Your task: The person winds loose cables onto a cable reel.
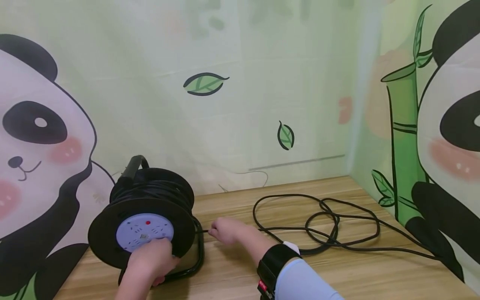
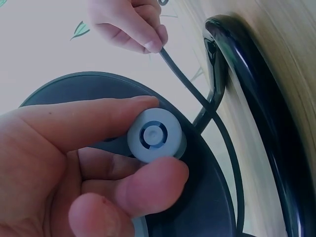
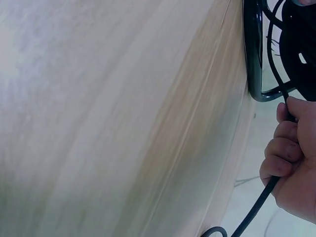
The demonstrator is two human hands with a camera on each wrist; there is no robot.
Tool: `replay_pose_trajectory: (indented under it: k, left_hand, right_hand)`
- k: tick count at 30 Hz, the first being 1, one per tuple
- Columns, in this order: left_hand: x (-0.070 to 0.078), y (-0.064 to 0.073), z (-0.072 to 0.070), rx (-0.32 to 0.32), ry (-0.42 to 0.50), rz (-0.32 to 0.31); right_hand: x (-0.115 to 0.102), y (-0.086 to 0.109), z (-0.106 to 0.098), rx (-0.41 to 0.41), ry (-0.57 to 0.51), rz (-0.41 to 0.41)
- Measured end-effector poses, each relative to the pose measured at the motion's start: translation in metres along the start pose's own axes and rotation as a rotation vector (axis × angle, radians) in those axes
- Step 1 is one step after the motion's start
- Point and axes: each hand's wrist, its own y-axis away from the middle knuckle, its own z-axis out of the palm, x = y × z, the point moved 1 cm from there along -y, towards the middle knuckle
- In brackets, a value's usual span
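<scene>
At the left of the head view a black cable reel [image 1: 103,237] stands on its tubular frame, with a pale socket panel [image 1: 144,223] in the middle of its disc. My left hand [image 1: 151,260] is at the front of the disc. In the left wrist view its thumb and fingers pinch a round grey knob [image 2: 154,134]. Just right of the reel, my right hand [image 1: 226,230] grips the black cable [image 1: 203,231]. The right wrist view shows those fingers curled round the cable [image 3: 254,212], which runs on to the reel past the frame [image 3: 254,54].
Loose loops of the cable [image 1: 390,250] lie on the wooden tabletop [image 1: 225,277] to the right. Behind the table hangs a pale green printed backdrop [image 1: 240,112], and a side panel with a panda and bamboo [image 1: 404,108] stands at right. The reel's carrying handle [image 1: 132,168] points upward.
</scene>
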Motion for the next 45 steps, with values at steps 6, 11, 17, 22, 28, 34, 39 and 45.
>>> replay_pose_trajectory:
  k: [6, 11, 17, 22, 28, 34, 39, 45]
  left_hand:
    - [0.001, 0.000, 0.000, -0.013, 0.003, -0.017]
    - [0.000, 0.000, 0.001, -0.005, 0.001, -0.018]
    - [0.000, -0.002, 0.001, -0.014, 0.006, -0.022]
    - [0.000, -0.003, -0.001, -0.009, 0.007, -0.021]
    - [0.001, -0.002, 0.000, -0.011, 0.010, -0.025]
    - [0.001, -0.001, 0.001, 0.005, 0.002, -0.016]
    - [0.002, -0.001, 0.001, -0.003, 0.001, -0.023]
    - [0.001, -0.002, 0.001, -0.007, -0.005, -0.031]
  right_hand:
    - [0.001, 0.003, -0.004, 0.005, 0.011, -0.014]
    - [0.002, 0.005, -0.006, 0.000, -0.021, -0.016]
    - [0.003, 0.011, -0.011, -0.001, -0.050, -0.025]
    - [0.004, 0.015, -0.018, -0.001, -0.045, -0.028]
    - [0.008, 0.020, -0.026, 0.006, -0.056, -0.027]
    - [0.013, 0.025, -0.030, 0.037, -0.043, -0.043]
    - [0.013, 0.030, -0.036, 0.033, -0.059, -0.053]
    - [0.016, 0.037, -0.044, 0.060, -0.069, -0.062]
